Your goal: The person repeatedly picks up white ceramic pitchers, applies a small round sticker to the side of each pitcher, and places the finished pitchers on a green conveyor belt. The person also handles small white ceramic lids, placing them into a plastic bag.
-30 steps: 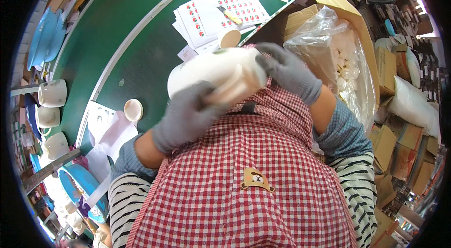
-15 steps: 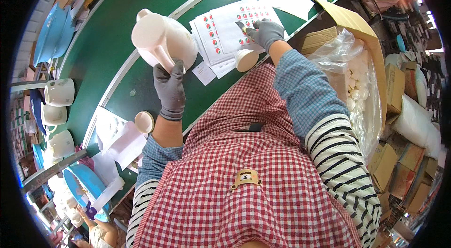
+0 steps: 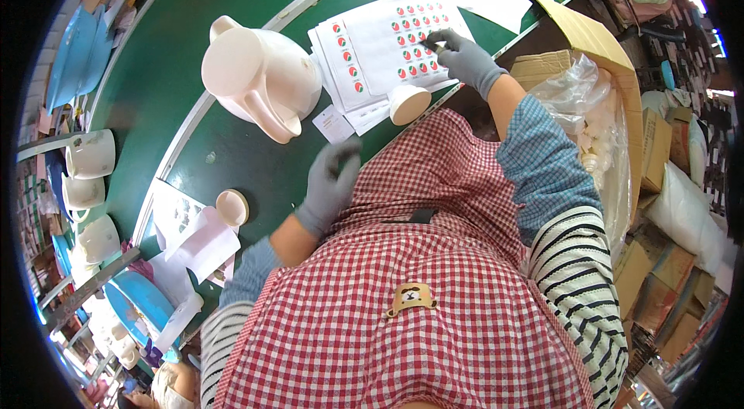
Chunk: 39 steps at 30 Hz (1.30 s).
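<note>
A white plastic pitcher [image 3: 288, 68] lies on its side on the green table, its handle toward me. My left hand [image 3: 329, 184], in a grey glove, is off the pitcher, near the table's front edge. Its fingers are slightly blurred and loosely bent, with nothing seen in them. My right hand [image 3: 470, 62], also gloved, is closed on a small knife, its dark blade partly hidden by the fingers. It hovers over the sticker sheets [image 3: 376, 60], printed with rows of red and green round stickers. A white lid [image 3: 409, 104] sits beside the sheets at the table edge.
Another round lid [image 3: 232, 207] and papers [image 3: 205, 242] lie at left. More white pitchers [image 3: 91, 155] and blue basins [image 3: 139, 300] stand beyond. On the right is an open cardboard box [image 3: 597, 45] with a plastic liner [image 3: 577, 87]. Other people are at the far edges.
My left hand has let go of the pitcher's handle and drawn back toward me. The pitcher has tipped slightly. My right hand has moved a little right over the sticker sheet with the knife.
</note>
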### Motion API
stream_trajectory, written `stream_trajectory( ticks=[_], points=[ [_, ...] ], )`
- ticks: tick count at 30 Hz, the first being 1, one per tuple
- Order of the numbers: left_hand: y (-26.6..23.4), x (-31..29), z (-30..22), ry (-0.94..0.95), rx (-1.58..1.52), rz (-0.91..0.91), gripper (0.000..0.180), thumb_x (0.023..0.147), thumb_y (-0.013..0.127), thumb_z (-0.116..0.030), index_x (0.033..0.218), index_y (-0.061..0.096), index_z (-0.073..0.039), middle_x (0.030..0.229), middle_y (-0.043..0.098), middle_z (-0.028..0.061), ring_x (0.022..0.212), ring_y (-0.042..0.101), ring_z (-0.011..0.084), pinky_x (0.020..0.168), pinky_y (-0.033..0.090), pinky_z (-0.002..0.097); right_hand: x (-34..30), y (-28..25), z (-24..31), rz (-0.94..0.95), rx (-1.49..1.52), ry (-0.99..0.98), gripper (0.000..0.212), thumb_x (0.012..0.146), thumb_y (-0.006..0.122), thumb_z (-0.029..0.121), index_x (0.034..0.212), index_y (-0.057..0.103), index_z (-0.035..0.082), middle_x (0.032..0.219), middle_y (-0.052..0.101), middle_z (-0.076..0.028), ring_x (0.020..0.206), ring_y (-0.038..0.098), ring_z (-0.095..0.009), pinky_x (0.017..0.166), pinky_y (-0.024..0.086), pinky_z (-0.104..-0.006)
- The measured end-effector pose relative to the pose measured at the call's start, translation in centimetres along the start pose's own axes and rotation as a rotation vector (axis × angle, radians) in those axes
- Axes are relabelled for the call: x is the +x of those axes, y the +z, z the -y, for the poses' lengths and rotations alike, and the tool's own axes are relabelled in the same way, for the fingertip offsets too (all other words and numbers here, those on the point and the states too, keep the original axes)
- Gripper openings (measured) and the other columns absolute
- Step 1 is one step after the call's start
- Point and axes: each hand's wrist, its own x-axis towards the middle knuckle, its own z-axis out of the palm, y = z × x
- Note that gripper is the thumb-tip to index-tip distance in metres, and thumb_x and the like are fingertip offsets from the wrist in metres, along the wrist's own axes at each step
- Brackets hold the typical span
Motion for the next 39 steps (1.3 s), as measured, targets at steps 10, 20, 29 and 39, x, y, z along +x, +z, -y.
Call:
stream_trajectory(
  ticks=[10,20,29,39],
  points=[
    [4.1,13.2,3.4,0.417,0.978,0.056,0.041,0.087,0.059,-0.023,0.127,0.063,-0.019,0.142,0.052,0.0115,0.135,0.041,0.0348,0.116,0.026,0.0473,-0.6,1.8,3.5,0.069,-0.508,-0.008,0.039,0.095,0.054,0.05,0.119,0.067,0.022,0.116,0.07,-0.002,0.112,0.064,-0.023,0.096,0.047,-0.0377],
    [4.5,13.3,3.1,0.402,0.953,0.029,0.035,0.088,0.06,-0.02,0.122,0.067,-0.018,0.138,0.055,0.0123,0.132,0.045,0.0359,0.114,0.03,0.048,-0.3,1.2,4.6,0.157,-0.556,-0.026,0.037,0.092,0.058,0.047,0.118,0.067,0.022,0.117,0.07,-0.002,0.111,0.064,-0.023,0.096,0.047,-0.0379],
    [4.6,13.4,3.7,0.405,0.942,0.01,0.036,0.086,0.059,-0.022,0.12,0.067,-0.016,0.139,0.054,0.0109,0.132,0.044,0.0344,0.115,0.029,0.0474,0.2,1.7,4.7,0.185,-0.593,-0.027,0.046,0.091,0.054,0.054,0.12,0.065,0.02,0.116,0.07,-0.005,0.11,0.065,-0.024,0.095,0.048,-0.0393],
    [4.6,13.5,3.3,0.417,0.914,0.01,0.035,0.086,0.059,-0.021,0.12,0.066,-0.014,0.135,0.056,0.011,0.13,0.046,0.0345,0.114,0.031,0.0461,-1.0,2.3,5.1,0.076,-0.6,-0.073,0.053,0.087,0.058,0.061,0.114,0.068,0.017,0.106,0.073,-0.007,0.1,0.069,-0.024,0.088,0.051,-0.0368]
  ],
)
